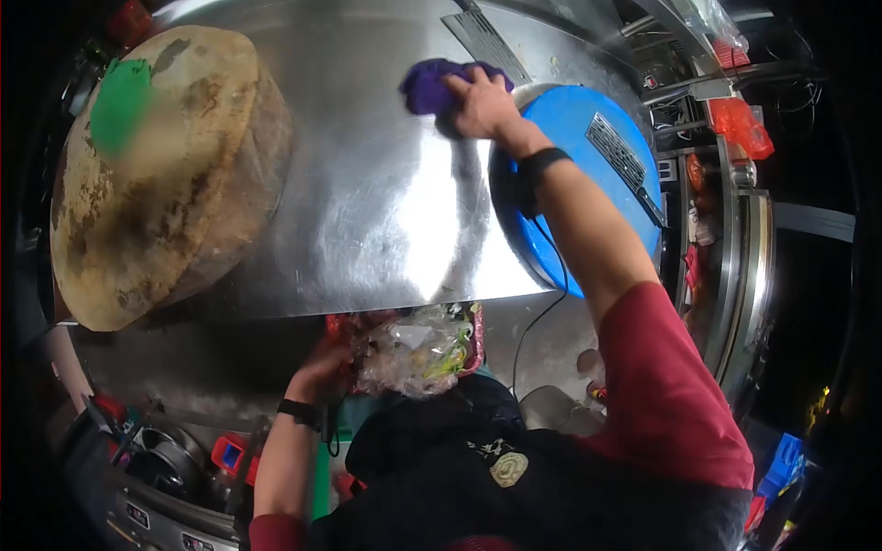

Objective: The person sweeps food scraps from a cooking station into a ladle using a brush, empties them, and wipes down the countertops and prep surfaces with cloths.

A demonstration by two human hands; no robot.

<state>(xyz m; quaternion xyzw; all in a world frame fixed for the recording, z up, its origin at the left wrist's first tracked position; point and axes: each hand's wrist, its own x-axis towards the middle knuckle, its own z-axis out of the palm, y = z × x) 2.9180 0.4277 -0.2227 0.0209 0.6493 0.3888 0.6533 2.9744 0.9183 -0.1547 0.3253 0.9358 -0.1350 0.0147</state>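
My right hand (482, 103) presses on a bunched purple cloth (430, 89) that lies on the steel worktop (367, 184). Its fingers are bent over the cloth. Just beyond it lies a cleaver (487, 41), and a blue round board (574, 129) is under my right forearm. On that board rests a second cleaver with a patterned blade (617, 151). My left hand (326, 356) is low, below the worktop's front edge, beside crumpled clear plastic (413, 354) and something red. Shadow and blur hide its fingertips.
A thick round wooden chopping block (197, 211) stands on the left, with a green cloth or scraper-like piece (121, 106) on top. Shelves with a red plastic bag (740, 129) line the right side. Metal pans (170, 455) are at lower left. A black cord hangs near my right arm.
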